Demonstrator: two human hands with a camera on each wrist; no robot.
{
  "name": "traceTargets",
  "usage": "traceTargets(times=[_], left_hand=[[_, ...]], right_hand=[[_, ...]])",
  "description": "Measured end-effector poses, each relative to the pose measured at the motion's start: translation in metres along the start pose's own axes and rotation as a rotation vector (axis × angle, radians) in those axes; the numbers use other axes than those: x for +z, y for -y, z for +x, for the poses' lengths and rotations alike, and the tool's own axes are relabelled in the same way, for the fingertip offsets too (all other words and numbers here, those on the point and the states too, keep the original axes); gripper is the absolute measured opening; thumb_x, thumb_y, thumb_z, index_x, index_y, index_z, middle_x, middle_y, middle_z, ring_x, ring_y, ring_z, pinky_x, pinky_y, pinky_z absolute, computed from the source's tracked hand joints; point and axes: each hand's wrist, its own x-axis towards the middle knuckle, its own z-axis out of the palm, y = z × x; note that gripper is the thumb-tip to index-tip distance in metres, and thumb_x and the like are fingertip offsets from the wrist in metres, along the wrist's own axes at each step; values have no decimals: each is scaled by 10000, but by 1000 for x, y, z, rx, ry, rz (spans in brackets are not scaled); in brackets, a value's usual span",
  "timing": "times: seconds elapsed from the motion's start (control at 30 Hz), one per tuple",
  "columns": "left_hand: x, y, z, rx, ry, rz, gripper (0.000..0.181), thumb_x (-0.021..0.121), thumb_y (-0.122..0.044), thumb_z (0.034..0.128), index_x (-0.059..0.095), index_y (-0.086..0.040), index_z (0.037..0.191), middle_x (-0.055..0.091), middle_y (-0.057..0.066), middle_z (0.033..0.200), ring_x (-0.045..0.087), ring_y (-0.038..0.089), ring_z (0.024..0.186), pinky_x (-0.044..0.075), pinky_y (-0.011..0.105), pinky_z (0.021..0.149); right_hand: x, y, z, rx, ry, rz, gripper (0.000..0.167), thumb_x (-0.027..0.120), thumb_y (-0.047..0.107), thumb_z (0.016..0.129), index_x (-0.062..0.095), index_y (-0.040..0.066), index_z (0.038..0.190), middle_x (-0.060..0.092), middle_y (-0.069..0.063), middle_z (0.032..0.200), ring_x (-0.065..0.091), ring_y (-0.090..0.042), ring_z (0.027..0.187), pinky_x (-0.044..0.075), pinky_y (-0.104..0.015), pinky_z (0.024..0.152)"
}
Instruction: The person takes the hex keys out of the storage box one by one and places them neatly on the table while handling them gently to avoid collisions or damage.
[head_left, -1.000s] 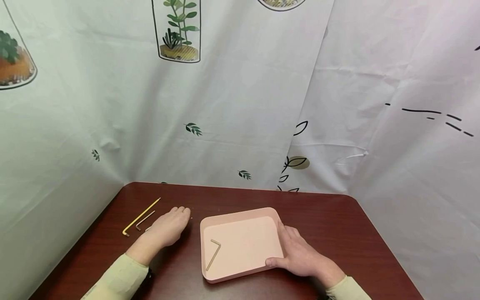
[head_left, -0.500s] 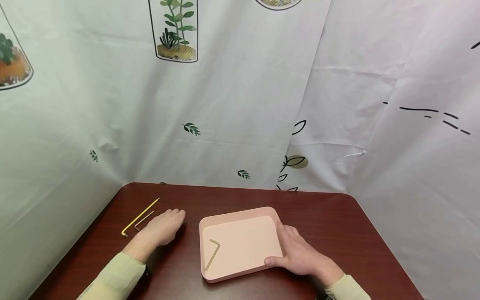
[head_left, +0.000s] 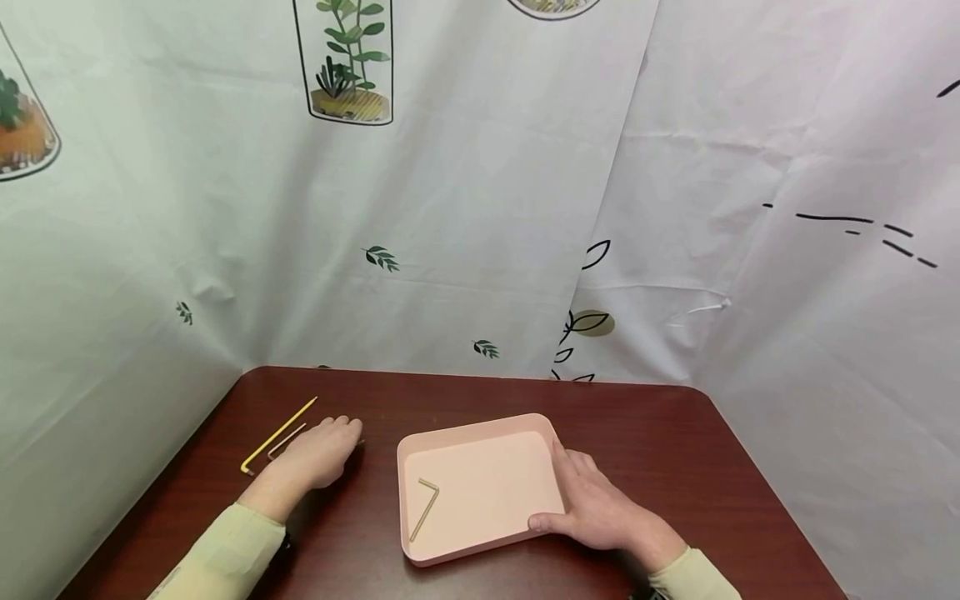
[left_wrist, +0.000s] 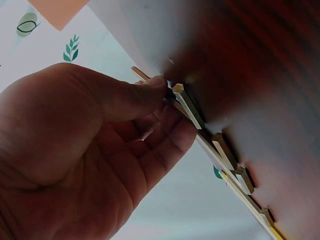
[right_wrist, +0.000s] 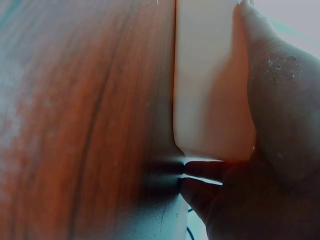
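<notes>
In the head view, my left hand (head_left: 318, 454) is low over the table's left side. The left wrist view shows its thumb and fingers pinching a brass-coloured hex key (left_wrist: 140, 74), whose middle they hide. Short ends of several more hex keys lie beside it. A long yellow hex key (head_left: 277, 437) and a smaller brass hex key (head_left: 288, 439) lie left of that hand. My right hand (head_left: 603, 504) grips the right near corner of a shallow pink tray (head_left: 480, 546), thumb at the near rim, fingers along the right side. Inside the tray, at its left, lies another brass hex key (head_left: 426, 510).
A dark red-brown wooden table (head_left: 630, 417) with rounded far corners carries everything. White printed cloth (head_left: 480, 208) hangs behind it and along both sides.
My left hand has slid a little to the left, partly covering the smaller brass hex key. The right hand and the tray stay put; the head view has shifted slightly.
</notes>
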Motion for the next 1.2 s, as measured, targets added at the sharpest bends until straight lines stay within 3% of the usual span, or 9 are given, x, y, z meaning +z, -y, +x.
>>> traceTargets(times=[0.33, 1.2], left_hand=[[-1, 6, 0, -14, -2, -9, 93, 675, 21, 1055, 641, 22, 1142, 651, 213, 1073, 680, 443, 1037, 583, 587, 887], [0, 6, -1, -49, 12, -8, 144, 700, 50, 1027, 655, 31, 1162, 648, 221, 1084, 674, 429, 1056, 587, 580, 905]], right_hand=[[1, 0, 0, -7, -7, 6, 1291, 798, 727, 909, 205, -89, 1713, 439, -314, 1656, 469, -504, 1459, 448, -649, 1144], [0, 0, 0, -23, -14, -25, 1288, 793, 726, 913, 218, -118, 1697, 469, -317, 1618, 489, -495, 1434, 461, -641, 1130]])
